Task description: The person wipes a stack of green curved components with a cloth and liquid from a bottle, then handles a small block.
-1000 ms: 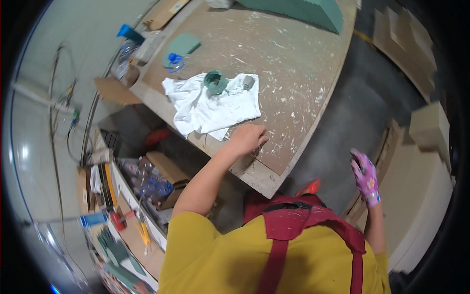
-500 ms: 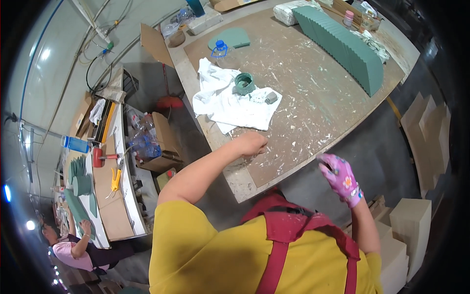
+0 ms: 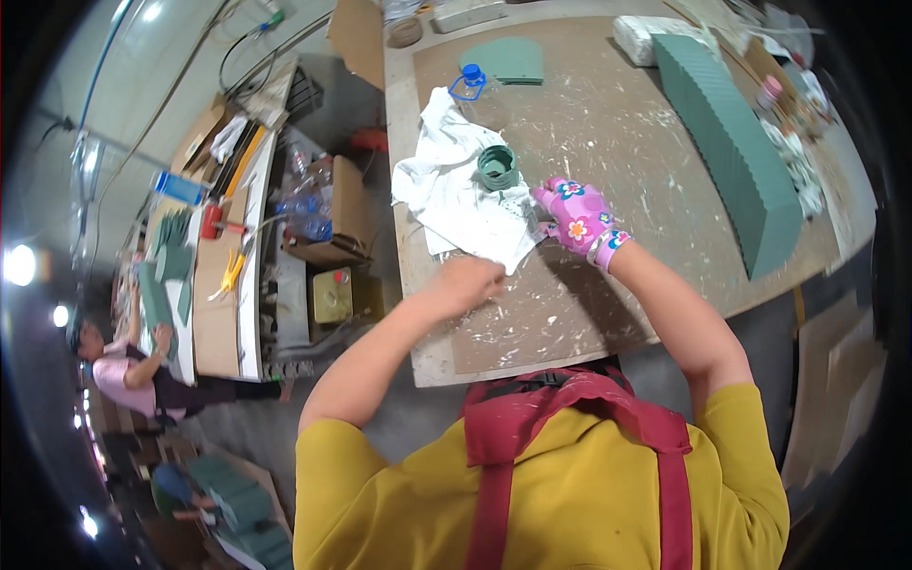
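My bare left hand (image 3: 468,284) is over the near part of the table, by the lower edge of a white cloth (image 3: 454,204). Its fingers are curled in; whatever they may hold is hidden. At the cloth's right edge, my right hand (image 3: 581,218) wears a pink flowered glove. Its thumb and forefinger are apart, pointing toward the cloth. The small grey block seen on the cloth before is hidden around there. An open green-stained round jar (image 3: 497,168) stands on the cloth. Behind it is a clear bottle with a blue cap (image 3: 472,74).
Flat green pieces (image 3: 513,59) lie at the table's far side. A long stack of green pieces (image 3: 727,152) runs along the right, beside a white block (image 3: 655,40). At left, a person (image 3: 128,370) works at another bench with a yellow tool (image 3: 231,273). Cardboard (image 3: 841,389) stands at right.
My right hand has come from beside the table's near edge up to the cloth's right edge. My left hand stays curled near the cloth. The whole view has shifted.
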A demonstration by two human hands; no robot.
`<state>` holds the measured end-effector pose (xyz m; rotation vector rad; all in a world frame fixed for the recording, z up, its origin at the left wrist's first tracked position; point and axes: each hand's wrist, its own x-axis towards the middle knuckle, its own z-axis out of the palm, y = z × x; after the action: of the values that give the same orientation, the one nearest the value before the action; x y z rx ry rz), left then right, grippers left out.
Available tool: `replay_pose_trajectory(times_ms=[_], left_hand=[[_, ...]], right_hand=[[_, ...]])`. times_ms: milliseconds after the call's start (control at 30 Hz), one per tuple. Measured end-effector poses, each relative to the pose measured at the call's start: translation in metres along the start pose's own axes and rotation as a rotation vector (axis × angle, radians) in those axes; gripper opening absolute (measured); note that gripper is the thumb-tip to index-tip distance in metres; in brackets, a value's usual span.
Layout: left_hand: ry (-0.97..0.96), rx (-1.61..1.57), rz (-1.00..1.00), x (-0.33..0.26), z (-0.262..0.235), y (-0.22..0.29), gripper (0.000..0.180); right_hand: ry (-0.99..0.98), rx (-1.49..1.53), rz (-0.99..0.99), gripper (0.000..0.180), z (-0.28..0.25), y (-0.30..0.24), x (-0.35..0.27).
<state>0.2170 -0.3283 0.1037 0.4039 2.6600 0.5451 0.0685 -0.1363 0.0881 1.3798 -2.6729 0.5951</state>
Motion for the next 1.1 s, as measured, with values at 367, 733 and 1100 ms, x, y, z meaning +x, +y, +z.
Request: replay_pose_trajectory(times_ms=[367, 733, 1100], left_hand=[[0.921, 0.009, -0.480, 0.059, -0.063, 0.016, 0.023], [0.682, 0.446, -0.335, 0.111, -0.071, -0.020, 0.010], [0.647, 0.450, -0.267, 0.116, -0.061, -0.026, 0.007]], right_hand=[[-0.119, 0.854, 0.074, 0.041, -0.018, 0.069, 0.014], [-0.354, 1.238, 0.431, 0.031, 0.002, 0.104, -0.022], [-0.265, 1.132, 0.278, 0.031, -0.001, 0.080, -0.012]])
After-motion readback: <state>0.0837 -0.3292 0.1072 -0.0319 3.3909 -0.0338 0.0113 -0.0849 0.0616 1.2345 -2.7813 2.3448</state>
